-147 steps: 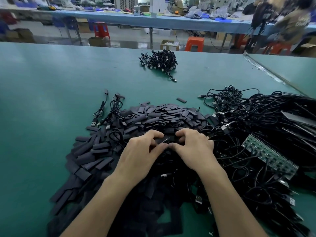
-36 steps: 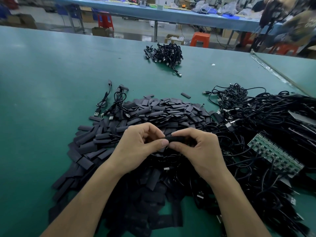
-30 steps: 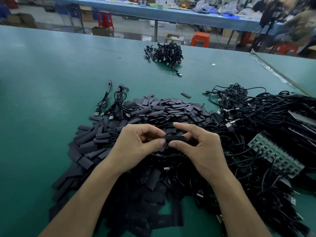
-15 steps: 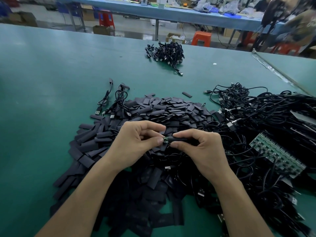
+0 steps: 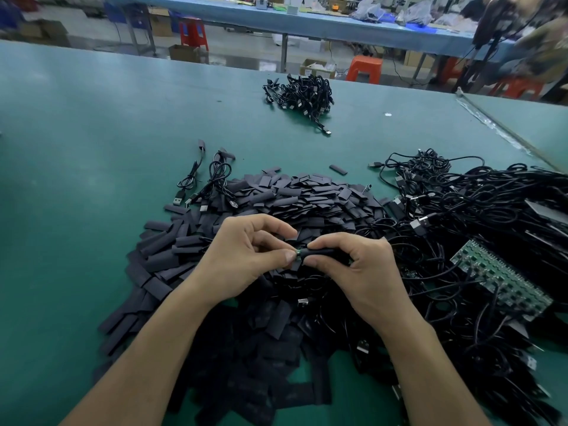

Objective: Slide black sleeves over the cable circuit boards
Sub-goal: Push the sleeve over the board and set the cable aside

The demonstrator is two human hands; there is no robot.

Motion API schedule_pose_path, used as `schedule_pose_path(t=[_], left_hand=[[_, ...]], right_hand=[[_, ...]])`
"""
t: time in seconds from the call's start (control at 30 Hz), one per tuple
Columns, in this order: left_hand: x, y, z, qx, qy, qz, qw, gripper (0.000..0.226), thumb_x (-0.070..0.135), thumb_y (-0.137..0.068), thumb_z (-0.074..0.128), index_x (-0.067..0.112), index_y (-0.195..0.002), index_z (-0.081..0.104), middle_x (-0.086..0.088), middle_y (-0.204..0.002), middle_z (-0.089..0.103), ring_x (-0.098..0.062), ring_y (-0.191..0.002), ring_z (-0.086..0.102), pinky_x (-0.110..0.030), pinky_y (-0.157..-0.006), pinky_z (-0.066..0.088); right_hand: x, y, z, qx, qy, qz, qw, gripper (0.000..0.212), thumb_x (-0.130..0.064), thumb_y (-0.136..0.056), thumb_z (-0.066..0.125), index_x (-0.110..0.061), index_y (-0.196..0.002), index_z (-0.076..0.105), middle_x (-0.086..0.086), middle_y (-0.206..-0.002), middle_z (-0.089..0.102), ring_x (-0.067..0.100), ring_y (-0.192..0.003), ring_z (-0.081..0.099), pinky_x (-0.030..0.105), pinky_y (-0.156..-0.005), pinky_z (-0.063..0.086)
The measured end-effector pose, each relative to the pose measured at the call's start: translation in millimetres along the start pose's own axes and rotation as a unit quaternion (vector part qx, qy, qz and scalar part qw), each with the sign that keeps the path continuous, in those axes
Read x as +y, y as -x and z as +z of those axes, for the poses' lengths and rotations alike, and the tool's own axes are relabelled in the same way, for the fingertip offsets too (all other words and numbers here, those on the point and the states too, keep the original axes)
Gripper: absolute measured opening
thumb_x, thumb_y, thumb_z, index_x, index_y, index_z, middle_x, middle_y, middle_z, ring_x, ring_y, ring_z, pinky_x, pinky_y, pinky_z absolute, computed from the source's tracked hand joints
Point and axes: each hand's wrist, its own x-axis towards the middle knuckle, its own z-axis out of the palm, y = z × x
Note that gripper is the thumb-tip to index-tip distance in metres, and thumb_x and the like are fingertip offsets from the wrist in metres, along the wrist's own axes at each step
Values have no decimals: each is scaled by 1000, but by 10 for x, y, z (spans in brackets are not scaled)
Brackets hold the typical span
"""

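Mid-slide: the right hand (image 5: 359, 272) pinches the short black tubular sleeve (image 5: 321, 252) in a closed grip above the teal bench (image 5: 92, 118). At its nine o'clock, the left hand (image 5: 242, 256) pinches the small green circuit board (image 5: 297, 253), whose tip pokes out. Next, likely: ease the sleeve toward nine o'clock until it covers the board.

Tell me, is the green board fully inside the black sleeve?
Not fully: a green tip of the circuit board, pinched by the left hand, pokes out of the black sleeve gripped by the right hand.
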Motion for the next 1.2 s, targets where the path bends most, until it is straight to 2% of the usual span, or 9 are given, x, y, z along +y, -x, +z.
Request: schedule_pose_path(t=[0.23,0.33,0.53,0.67,0.8,0.93,1.03,1.13,1.2], left_hand=[[-2,-2,19,5,12,-14,1000,26,0,-80,80,19,-95,71,-7,-80,78,-14,-70,72,-22,-70,58],[14,-2,34,5,11,-16,1000,26,-1,-79,81,17,-96,69,-7,-80,78,-15,-69,72,-22,-70,58],[33,-1,15,-6,31,-29,999,24,-2,-79,80,12,-96,68,-10,-80,78,-18,-71,74,-22,-71,58],[20,-2,10,-19,35,-30,999,22,-1,-81,79,12,-95,69,-11,-80,77,-19,-72,73,-28,-76,60],[10,4,14,-31,37,-26,999,20,-1,-82,78,13,-94,69,-13,-80,77,-19,-70,72,-24,-72,57],[2,1,26,-32,47,-27,998,22,-3,-81,78,12,-94,69,-14,-80,77,-19,-71,73,-23,-70,56],[8,-4,22,-32,45,-27,998,25,-5,-82,76,14,-96,70,-12,-82,77,-14,-73,73,-20,-70,54],[16,0,6,-29,47,-31,998,30,-10,-82,74,15,-100,70,-9,-84,78,-12,-77,74,-18,-71,55],[16,-3,9,-15,55,-32,998,31,-10,-83,74,15,-101,69,-8,-84,78,-14,-76,75,-17,-69,55]], right_hand=[[-17,0,10,-23,9,-7,1000,26,-20,-74,85,-17,-99,77,-17,-89,71,-3,-86,67,10,-78,49],[-15,-5,29,-19,20,-12,1000,23,-19,-74,85,-17,-96,78,-9,-87,73,2,-84,68,16,-77,52],[-23,5,43,5,24,-37,999,18,-16,-75,84,-12,-92,78,-6,-85,74,1,-81,68,11,-76,49],[-32,4,46,0,22,-45,999,18,-14,-75,83,-10,-92,77,-4,-85,74,2,-81,67,10,-77,48],[-28,1,45,-17,18,-49,998,18,-13,-76,84,-10,-92,77,-3,-85,74,3,-81,68,14,-77,51],[-33,-7,52,-45,12,-38,998,17,-14,-77,83,-15,-94,78,-8,-88,75,2,-84,69,19,-79,53],[-33,-8,64,-26,10,-35,999,18,-16,-77,84,-16,-94,78,-8,-88,75,1,-84,69,19,-78,54],[-37,-2,71,3,9,-10,1000,30,-23,-74,85,-27,-102,76,-13,-90,73,1,-85,68,19,-77,53],[-30,8,75,36,-7,37,999,43,-26,-72,87,-36,-110,70,-19,-86,71,-1,-80,67,11,-72,49]])
